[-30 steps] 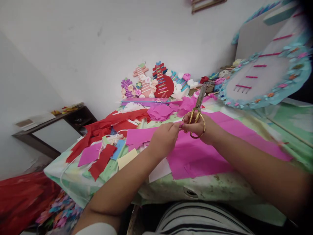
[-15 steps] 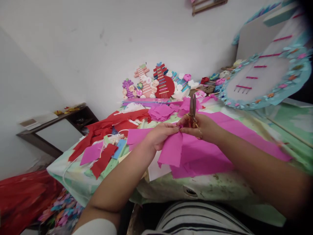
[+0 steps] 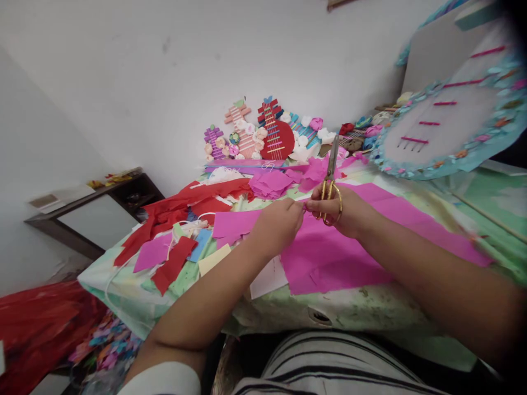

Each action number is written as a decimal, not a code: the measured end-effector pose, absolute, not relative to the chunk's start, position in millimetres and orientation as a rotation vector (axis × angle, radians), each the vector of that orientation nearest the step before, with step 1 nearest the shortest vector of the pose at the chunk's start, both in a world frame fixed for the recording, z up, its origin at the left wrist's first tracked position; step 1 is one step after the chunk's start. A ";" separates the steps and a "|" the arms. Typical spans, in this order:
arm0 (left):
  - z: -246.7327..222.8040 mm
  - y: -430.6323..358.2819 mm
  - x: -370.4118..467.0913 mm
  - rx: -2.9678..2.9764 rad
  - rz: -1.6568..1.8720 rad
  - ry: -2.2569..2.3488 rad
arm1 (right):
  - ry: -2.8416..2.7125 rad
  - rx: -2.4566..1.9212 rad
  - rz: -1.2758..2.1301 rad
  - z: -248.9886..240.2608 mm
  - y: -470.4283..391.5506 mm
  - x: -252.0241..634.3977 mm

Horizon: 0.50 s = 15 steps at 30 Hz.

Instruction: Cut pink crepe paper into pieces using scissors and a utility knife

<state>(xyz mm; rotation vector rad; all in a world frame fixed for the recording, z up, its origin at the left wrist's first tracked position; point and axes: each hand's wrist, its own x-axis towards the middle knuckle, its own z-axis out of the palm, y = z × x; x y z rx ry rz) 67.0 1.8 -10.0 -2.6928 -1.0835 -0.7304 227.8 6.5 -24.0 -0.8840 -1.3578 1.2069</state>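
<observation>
My left hand [image 3: 282, 227] is closed, its back turned towards me, at the middle of the table. A small twisted bit of pink crepe paper [image 3: 305, 206] shows between its fingertips and those of my right hand; the rest of that piece is hidden. My right hand [image 3: 349, 211] is closed around scissors [image 3: 330, 189] with gold handles, their blades pointing up and away from me. Its fingertips also meet the pink bit. Beneath both hands lies a large pink crepe paper sheet [image 3: 337, 258], with a white sheet [image 3: 269, 277] partly under it.
Red paper [image 3: 177, 211], a red strip [image 3: 175, 266] and a cream piece [image 3: 214, 259] lie left. Behind stand a red paper instrument [image 3: 282, 140] and several flower-trimmed ones. A large blue-edged disc [image 3: 453, 129] leans at right. A low cabinet [image 3: 99, 219] stands left.
My left hand has rolled over, and the pink flap that hung below it is now out of sight. The scissors have tilted right, showing their handles more fully.
</observation>
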 end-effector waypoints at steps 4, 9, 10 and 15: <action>-18.9 6.0 69.1 -2.636 -0.599 -0.916 | -1.273 -0.904 1.389 -27.1 10.3 227.8; -9.9 10.2 73.6 -2.800 -1.060 -1.267 | -1.240 -1.067 1.191 -22.4 11.3 233.1; -7.5 12.1 73.6 -2.852 -1.254 -1.395 | -1.276 -1.124 1.095 -20.8 10.9 234.9; -7.7 25.7 69.8 -2.878 -2.435 -1.664 | -1.787 -1.523 0.406 -18.0 7.9 238.3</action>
